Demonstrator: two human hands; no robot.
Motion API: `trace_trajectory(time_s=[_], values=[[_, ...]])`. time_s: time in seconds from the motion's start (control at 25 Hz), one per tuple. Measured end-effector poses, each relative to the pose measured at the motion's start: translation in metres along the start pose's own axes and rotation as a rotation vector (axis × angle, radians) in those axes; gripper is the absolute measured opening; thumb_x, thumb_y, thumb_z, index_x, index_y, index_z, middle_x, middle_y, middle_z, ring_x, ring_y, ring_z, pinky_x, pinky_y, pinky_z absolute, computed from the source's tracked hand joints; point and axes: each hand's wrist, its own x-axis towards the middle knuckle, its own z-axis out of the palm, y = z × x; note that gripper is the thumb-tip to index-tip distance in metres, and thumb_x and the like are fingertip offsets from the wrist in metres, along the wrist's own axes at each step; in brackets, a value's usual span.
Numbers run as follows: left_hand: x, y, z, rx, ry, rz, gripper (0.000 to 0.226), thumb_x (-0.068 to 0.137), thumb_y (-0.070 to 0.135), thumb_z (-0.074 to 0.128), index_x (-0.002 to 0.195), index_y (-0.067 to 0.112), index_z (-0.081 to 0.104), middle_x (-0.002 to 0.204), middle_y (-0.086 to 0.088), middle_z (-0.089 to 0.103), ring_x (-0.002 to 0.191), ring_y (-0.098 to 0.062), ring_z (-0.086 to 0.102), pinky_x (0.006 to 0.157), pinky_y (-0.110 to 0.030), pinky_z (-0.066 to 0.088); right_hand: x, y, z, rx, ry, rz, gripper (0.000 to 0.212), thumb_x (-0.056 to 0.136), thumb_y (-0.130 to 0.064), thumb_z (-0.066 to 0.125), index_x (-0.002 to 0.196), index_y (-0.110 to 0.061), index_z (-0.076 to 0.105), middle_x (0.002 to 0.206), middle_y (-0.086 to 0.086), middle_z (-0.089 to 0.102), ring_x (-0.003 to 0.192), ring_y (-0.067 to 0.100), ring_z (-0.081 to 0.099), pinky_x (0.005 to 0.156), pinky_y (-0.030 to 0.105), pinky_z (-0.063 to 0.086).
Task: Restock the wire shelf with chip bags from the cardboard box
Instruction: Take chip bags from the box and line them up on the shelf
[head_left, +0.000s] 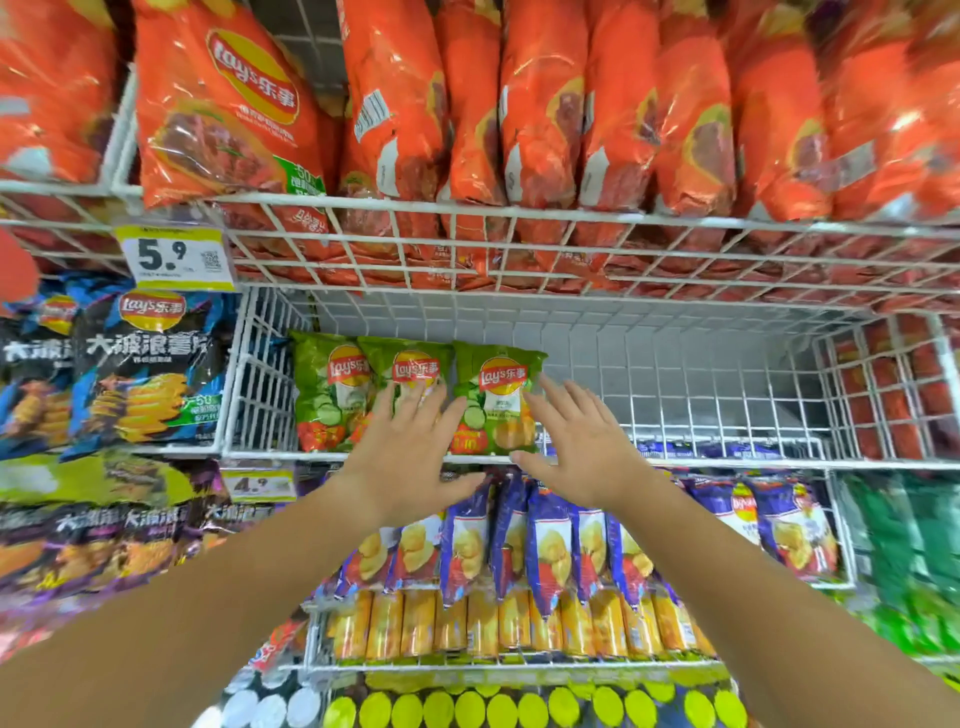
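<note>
Three green chip bags stand upright at the left end of a white wire shelf basket (675, 415). My left hand (410, 441) lies with straight fingers over the lower front of the middle green bag (410, 364). My right hand (576, 441) has its fingers spread beside the right edge of the rightmost green bag (498, 395). The leftmost green bag (324, 395) leans against the basket's left wall. Neither hand grips a bag. The cardboard box is out of view.
The basket's right two thirds holds nothing. Orange chip bags (545, 114) fill the shelf above, with a 5.9 price tag (174, 257) at its front. Dark wavy-chip bags (140, 374) sit left. Purple bags (545, 535) and orange cans (498, 623) fill the lower shelves.
</note>
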Motion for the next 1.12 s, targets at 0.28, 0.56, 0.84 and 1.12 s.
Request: trace_trajectory(time_s=[0.28,0.56,0.84,1.12], values=[[-0.065,0.085,-0.023,-0.032,0.022,-0.049,0.091,0.085,0.076,0.031,0.149,0.011,0.042,0.151,-0.018,0.043,0.141,-0.038,0.037,0.113,-0.057,0.031,-0.098,0.024,-0.006,-0.025,-0.023,-0.099,0.092,0.086,-0.077,0.023,0.159,-0.022,0.025,0.166,0.008,0.023,0.152,0.034,0.019,0.123,0.050,0.015],[-0.127,0.138,-0.016,-0.049,-0.095,-0.110,0.095,0.082,0.078,0.026,0.151,0.013,0.037,0.156,-0.017,0.036,0.145,-0.036,0.031,0.116,-0.058,0.026,-0.172,0.031,0.007,-0.016,-0.050,-0.147,0.088,0.088,-0.075,0.027,0.159,-0.022,0.027,0.166,0.004,0.023,0.152,0.033,0.020,0.123,0.048,0.014],[-0.161,0.160,0.026,-0.106,-0.167,-0.060,0.102,0.079,0.082,0.027,0.155,0.014,0.025,0.158,-0.016,0.030,0.147,-0.038,0.024,0.117,-0.057,0.023,-0.227,0.023,0.042,0.017,-0.181,-0.102,0.089,0.088,-0.075,0.026,0.159,-0.022,0.027,0.167,0.006,0.021,0.152,0.037,0.019,0.121,0.054,0.020],[-0.205,0.203,0.086,-0.179,-0.319,-0.036,0.109,0.075,0.084,0.027,0.158,0.015,0.014,0.163,-0.016,0.017,0.150,-0.036,0.014,0.119,-0.057,0.017,-0.283,0.023,0.109,0.030,-0.358,-0.048,0.098,0.081,-0.079,0.008,0.162,-0.024,0.010,0.169,0.002,0.007,0.154,0.032,0.008,0.124,0.050,0.014]])
